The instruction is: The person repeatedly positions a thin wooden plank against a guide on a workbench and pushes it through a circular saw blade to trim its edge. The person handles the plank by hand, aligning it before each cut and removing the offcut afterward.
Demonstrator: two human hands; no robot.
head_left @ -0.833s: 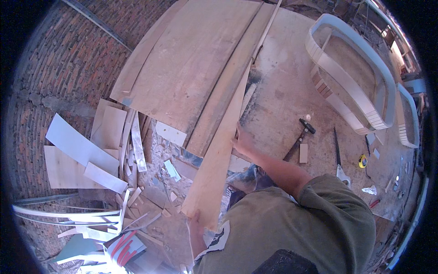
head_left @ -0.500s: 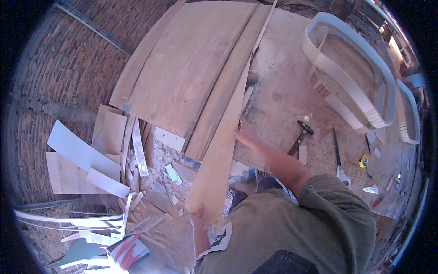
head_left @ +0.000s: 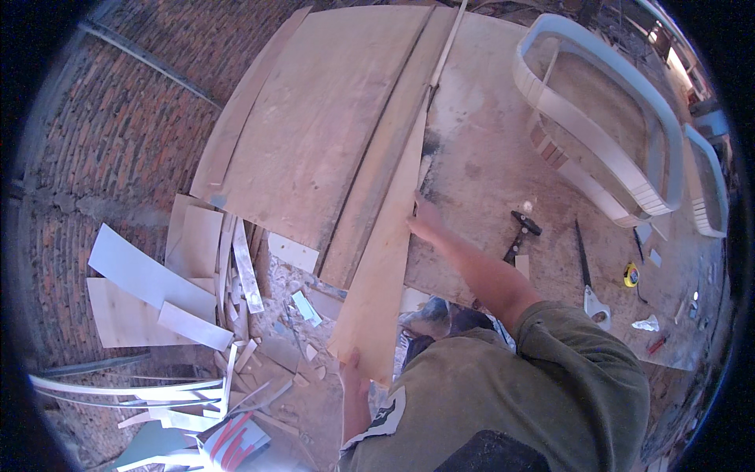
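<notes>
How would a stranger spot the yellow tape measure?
On the brown wooden worktable, find the large, pale, rounded wooden frame. Below it in view, right of the white-handled saw, sits the small yellow-and-black tape measure, the only bright yellow thing there.

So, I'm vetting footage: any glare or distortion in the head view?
Head view: glare at lower left, beside the red-streaked white panel; same view: fisheye bowing along the large brown wooden sheet, no glare on the long tan wooden board.

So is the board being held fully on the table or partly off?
Partly off: the board reaches past the table at its near end, by the left hand, while its far part overlies the table.
</notes>
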